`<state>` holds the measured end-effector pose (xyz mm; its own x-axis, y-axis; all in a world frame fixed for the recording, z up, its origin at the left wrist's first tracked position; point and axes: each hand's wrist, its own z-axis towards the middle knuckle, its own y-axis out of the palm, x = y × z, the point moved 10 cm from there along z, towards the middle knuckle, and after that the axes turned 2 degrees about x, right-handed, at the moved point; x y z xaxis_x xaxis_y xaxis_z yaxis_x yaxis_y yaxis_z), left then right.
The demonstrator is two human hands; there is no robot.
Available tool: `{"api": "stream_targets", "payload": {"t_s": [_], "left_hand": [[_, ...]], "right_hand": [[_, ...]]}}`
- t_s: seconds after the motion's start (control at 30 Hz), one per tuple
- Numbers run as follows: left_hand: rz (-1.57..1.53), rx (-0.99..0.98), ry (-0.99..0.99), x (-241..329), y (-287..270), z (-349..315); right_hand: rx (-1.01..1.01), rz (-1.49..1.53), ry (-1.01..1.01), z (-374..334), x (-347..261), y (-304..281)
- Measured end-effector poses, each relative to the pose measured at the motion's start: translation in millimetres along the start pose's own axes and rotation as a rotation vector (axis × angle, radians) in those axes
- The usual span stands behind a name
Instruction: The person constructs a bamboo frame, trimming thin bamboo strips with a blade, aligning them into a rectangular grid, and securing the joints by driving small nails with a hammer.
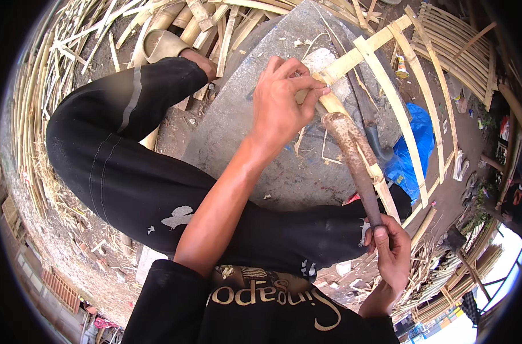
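Observation:
My left hand (281, 94) is closed, thumb and fingers pinched together at the corner of a bamboo lattice frame (395, 109). Whatever small thing sits between the fingertips is too small to make out. In my right hand (391, 249), at the right knee, is the thin dark end of a rusty club-shaped bar (352, 149). The bar's thick end points up and away, just below the left fingertips, lying over a bamboo strip of the frame. Under the frame's corner is a pale stone (321, 59).
A grey stone slab (226, 132) lies between my legs. On it rests a dark tool with a curved handle (375, 137). A blue plastic bag (418, 149) is beyond the right knee. Bamboo strips (34, 126) pile up at left, more slats (453, 51) at far right.

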<state>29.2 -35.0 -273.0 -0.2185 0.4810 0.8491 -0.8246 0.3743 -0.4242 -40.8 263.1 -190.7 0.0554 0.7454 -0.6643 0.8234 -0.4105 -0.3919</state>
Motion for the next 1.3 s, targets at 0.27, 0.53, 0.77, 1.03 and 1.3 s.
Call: {"api": "stream_targets", "payload": {"t_s": [0.27, 0.53, 0.77, 1.03, 1.3], "left_hand": [[0.001, 0.003, 0.025, 4.9, -0.7, 2.5], [0.012, -0.001, 0.022, 4.0, 1.2, -0.1], [0.015, -0.014, 0.024, -1.6, 2.1, -1.4], [0.023, -0.009, 0.025, -0.4, 2.8, -1.5], [0.024, 0.005, 0.039, -2.5, 2.8, -4.4]], "right_hand": [[0.207, 0.188, -0.083, 31.9, 10.3, 38.0], [0.311, -0.149, -0.165, 32.4, 19.3, 37.1], [0.310, -0.165, -0.217, 32.1, 24.4, 43.8], [0.323, -0.144, -0.233, 31.5, 23.9, 51.8], [0.318, 0.014, -0.234, 29.8, 19.2, 50.5]]}}
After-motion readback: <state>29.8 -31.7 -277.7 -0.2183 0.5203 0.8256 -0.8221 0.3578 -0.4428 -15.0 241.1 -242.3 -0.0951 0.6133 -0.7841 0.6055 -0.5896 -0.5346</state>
